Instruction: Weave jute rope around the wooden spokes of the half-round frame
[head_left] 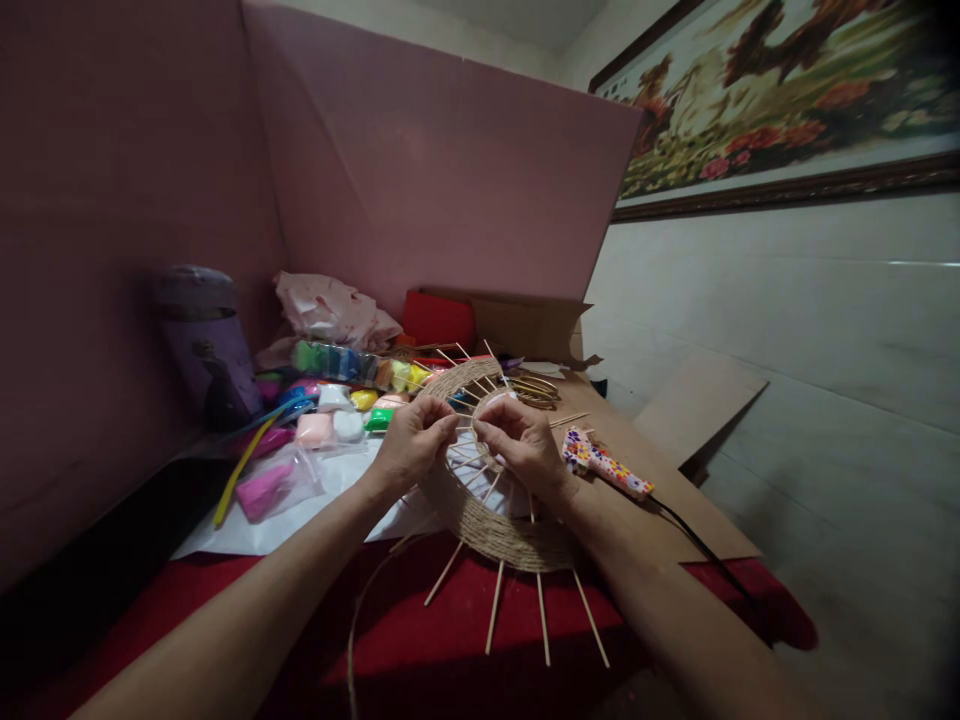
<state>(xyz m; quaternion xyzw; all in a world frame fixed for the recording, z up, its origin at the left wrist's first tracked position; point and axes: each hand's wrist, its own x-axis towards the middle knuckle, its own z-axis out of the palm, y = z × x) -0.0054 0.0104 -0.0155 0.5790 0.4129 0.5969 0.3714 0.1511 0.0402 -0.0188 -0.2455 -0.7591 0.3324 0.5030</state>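
Observation:
A round weaving of natural twine (506,530) on thin wooden sticks tilts up over the table's front edge. The sticks (542,620) spread out from its centre like spokes, past a wide twine band and a smaller inner ring. My left hand (416,440) is closed over the left side of the weaving, thumb and forefinger pinched near its middle. Facing it, my right hand (525,445) is pinched at the inner ring. Whatever fine strand lies between the fingertips is too small to make out. A loose twine end (356,625) hangs at the lower left.
A flower-patterned glue gun (607,465) with a black cord lies on cardboard (675,510) at the right. Packets of coloured clay (315,430) cover the left, beside a purple tumbler (210,350). Behind are coiled hoops (536,390) and pink panels (442,170). Red cloth (300,610) covers the table.

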